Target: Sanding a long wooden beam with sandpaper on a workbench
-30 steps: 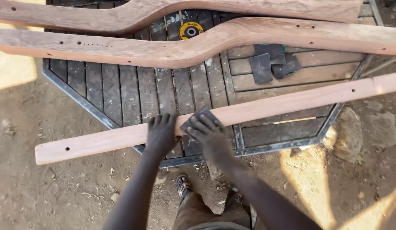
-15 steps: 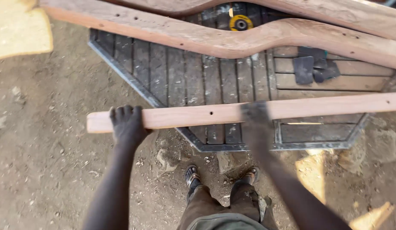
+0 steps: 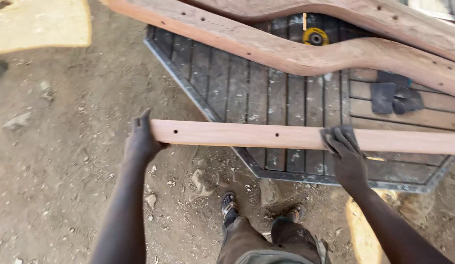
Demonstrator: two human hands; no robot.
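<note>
Left hand (image 3: 142, 142) clamps near-left end of straight wooden rail (image 3: 266, 136), steadying it. Right hand (image 3: 345, 154) presses grey sanding pad (image 3: 338, 133) on rail's top, over slatted platform (image 3: 237, 88). Best: long even strokes along grain, flat pressure, left grip firm.

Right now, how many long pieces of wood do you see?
3. The straight bar lies between both hands; one curved beam crosses the dark platform; another curved beam runs along the top edge. More may be hidden.
</note>
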